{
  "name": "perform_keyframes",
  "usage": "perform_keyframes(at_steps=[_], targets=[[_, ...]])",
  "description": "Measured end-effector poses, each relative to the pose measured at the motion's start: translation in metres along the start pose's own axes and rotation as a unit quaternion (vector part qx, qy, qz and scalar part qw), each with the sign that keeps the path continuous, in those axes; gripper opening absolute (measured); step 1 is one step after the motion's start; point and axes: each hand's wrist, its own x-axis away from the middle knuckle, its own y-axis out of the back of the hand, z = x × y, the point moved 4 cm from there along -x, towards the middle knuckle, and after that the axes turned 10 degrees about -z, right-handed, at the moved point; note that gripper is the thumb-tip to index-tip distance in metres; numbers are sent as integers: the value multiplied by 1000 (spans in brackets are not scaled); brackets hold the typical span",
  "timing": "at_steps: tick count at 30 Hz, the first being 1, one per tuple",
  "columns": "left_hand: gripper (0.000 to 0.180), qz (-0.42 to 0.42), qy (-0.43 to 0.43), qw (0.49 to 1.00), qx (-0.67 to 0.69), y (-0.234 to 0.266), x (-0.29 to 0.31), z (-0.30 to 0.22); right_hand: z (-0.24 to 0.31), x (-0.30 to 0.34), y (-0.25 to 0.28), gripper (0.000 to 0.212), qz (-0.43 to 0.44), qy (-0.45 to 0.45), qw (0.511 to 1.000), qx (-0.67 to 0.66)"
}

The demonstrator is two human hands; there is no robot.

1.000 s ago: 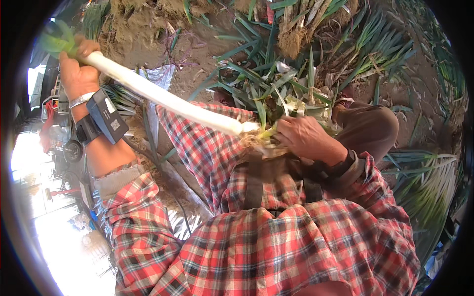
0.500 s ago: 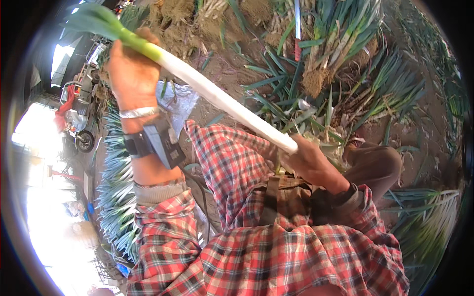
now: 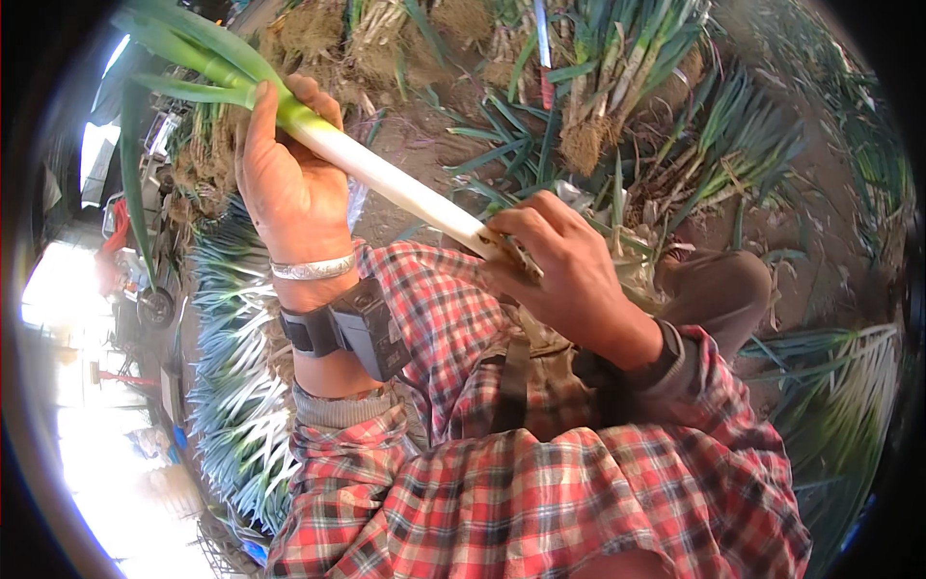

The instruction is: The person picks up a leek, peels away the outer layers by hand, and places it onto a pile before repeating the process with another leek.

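A long green onion point(image 3: 395, 185) slants across in front of me, its green leaves toward the upper left and its white stem toward the middle. My left hand point(image 3: 297, 198) is closed round it where the white turns green, with the thumb along one side. At the lower end, my right hand point(image 3: 569, 256) has its fingers bent over the stem and grips it. Dark spots and a brownish strip show at that end, partly behind the fingers; I cannot make out what the strip is. A strapped device point(image 3: 367, 328) and a silver bracelet point(image 3: 313, 268) sit on my left wrist.
A long row of green onions point(image 3: 241, 386) with white stems lies to the left. Rooty, soil-covered bunches point(image 3: 584, 145) lie ahead, beside a red-handled long tool point(image 3: 547, 87). Another pile of onions point(image 3: 849, 386) is at the right. My bent knee point(image 3: 723, 294) stands near.
My left hand has turned, its palm now showing more, and moved slightly right and down. My right hand has risen and moved left over the stem's lower end.
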Motion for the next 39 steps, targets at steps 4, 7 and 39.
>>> perform_keyframes(at_steps=[4, 7, 39], targets=[[23, -24, -5, 1000, -5, 1, 11, 3, -7, 9, -11, 26, -1, 43, 997, 57], [23, -64, 15, 998, 18, 8, 19, 10, -14, 15, -10, 20, 2, 66, 995, 76], [24, -95, -25, 993, 58, 106, -10, -31, -61, 69, 40, 23, 132, -129, 978, 96]])
